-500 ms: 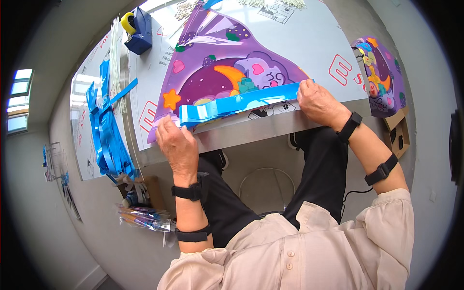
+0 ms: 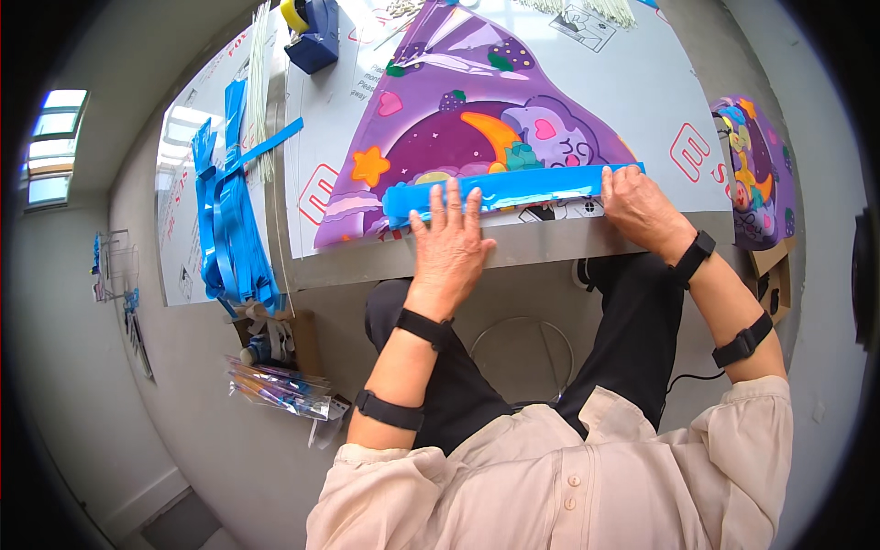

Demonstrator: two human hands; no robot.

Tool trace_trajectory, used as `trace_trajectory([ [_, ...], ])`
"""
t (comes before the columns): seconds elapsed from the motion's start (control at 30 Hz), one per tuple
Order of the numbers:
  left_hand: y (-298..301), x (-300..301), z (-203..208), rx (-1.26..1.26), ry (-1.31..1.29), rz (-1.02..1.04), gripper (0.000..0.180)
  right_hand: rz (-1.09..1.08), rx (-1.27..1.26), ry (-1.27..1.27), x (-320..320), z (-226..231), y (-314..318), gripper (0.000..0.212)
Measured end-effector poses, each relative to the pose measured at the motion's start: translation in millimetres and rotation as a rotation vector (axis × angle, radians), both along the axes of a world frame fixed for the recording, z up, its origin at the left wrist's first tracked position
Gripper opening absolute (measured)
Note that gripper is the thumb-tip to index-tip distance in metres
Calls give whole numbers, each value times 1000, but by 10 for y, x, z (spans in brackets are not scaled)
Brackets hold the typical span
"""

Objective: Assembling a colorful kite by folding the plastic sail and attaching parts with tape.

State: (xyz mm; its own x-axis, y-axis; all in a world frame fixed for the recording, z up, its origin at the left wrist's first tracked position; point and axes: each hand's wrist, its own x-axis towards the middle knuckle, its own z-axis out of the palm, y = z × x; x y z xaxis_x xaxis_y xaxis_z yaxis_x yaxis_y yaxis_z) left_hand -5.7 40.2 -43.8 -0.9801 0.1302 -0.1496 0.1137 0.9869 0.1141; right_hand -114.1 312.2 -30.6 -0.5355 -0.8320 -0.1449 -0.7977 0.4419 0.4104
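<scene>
A shiny blue plastic strip (image 2: 541, 186) lies across the lower edge of a purple printed sheet (image 2: 412, 137), which tapers toward the far side and carries stars, a moon and cartoon figures. My left hand (image 2: 449, 240) is spread with its fingertips on the strip's left part, pressing it against the table. At the strip's right end my right hand (image 2: 639, 203) pinches the blue plastic between thumb and fingers. Its bent fingers partly cover that end.
A bundle of blue strips (image 2: 229, 211) hangs over the table's left edge beside thin white rods (image 2: 260, 82). Behind it stands a blue tape dispenser (image 2: 313, 41). More printed purple pieces (image 2: 756, 174) lie right of the table. Clear-wrapped packages (image 2: 280, 390) sit below left.
My left hand has left the strip's left end, moved right and spread flat on it. The strip now lies flatter. The whole view has shifted, so table things appear farther right.
</scene>
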Motion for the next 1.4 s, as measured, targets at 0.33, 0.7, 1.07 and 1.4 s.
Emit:
trace_trajectory([
  [0.33, -829, -55, 46, -363, 169, -291, 42, -104, -100, 43, 64, -57, -59, 37],
  [0.7, -862, -72, -123, -536, 386, -363, 34, -46, -9, 161, 84, -104, -76, 37],
  [1.07, -1056, -80, -167, -117, 428, -156, 34, -96, -168, 45, 49, -9, -166, 41],
  [1.4, -1207, -241, 82, 312, 291, -1, 22, -155, -368, -191, -239, -4, 25, 14],
])
